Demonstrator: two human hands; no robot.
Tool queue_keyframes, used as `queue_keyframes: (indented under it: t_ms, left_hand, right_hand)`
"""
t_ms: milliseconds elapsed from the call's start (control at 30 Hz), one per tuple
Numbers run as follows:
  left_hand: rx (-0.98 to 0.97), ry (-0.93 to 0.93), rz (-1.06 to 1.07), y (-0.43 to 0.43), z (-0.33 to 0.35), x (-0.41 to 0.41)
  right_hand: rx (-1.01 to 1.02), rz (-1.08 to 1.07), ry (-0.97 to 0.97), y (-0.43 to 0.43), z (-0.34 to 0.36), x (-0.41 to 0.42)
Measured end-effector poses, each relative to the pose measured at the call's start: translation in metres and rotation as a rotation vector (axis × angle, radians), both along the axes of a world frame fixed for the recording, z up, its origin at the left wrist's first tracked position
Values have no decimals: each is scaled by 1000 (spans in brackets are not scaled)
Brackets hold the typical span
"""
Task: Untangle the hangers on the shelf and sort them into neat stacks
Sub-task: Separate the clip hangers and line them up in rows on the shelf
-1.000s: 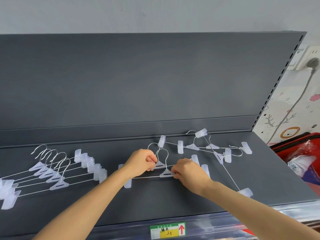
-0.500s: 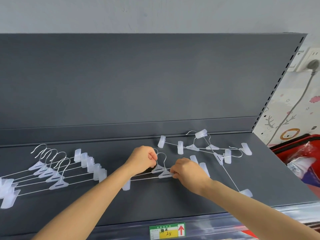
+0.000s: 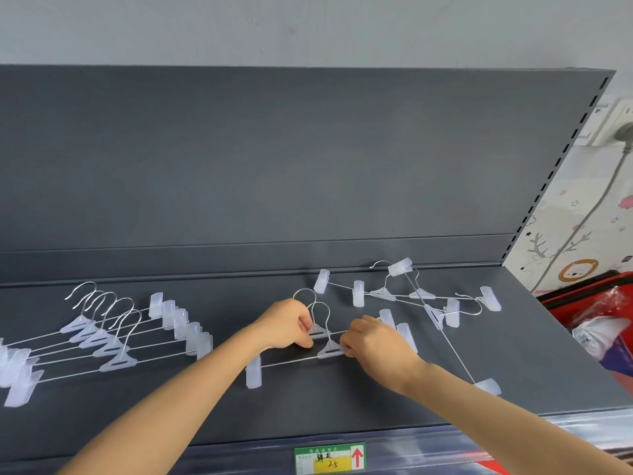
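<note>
Head cam: L hand (image 3: 286,323) curled, pinching rear hanger (image 3: 317,330) at its plastic neck; R hand (image 3: 376,347) pinches front hanger (image 3: 329,351), mid shelf (image 3: 342,409). Tangle (image 3: 421,296) by back-right corner, neat stack (image 3: 113,341) at left edge. Prob. light, wire bendy, clips snag; grip necks.

Bright, soft and even all over. Faint grey shadows under the hangers (image 3: 118,363) on the dark shelf (image 3: 342,406). Pale shine on the clear strip (image 3: 411,454) at the front. Sharp in the middle, a little smeared and bent at the edges.
</note>
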State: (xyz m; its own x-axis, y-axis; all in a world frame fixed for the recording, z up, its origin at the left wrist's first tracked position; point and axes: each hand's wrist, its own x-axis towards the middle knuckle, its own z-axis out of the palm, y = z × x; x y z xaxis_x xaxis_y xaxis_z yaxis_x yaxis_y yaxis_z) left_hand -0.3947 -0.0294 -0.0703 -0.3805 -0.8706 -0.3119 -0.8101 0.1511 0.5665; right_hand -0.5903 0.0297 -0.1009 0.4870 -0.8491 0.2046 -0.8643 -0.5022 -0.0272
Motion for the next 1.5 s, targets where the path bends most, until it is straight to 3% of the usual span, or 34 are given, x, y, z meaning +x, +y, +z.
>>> queue_keyframes:
  t_ms: [200, 567, 800, 1067, 1500]
  left_hand:
    - [6, 128, 66, -1, 3, 2]
    - [-268, 128, 177, 2, 0, 4]
    - [-164, 175, 140, 6, -4, 2]
    - [-109, 174, -11, 9, -6, 6]
    - [20, 193, -22, 4, 1, 14]
  right_hand:
    - [-33, 37, -55, 1, -11, -3]
    - [-53, 40, -21, 8, -11, -3]
    - [-54, 57, -67, 1, -13, -2]
    - [-90, 11, 9, -1, 5, -2]
    - [184, -91, -45, -3, -1, 0]
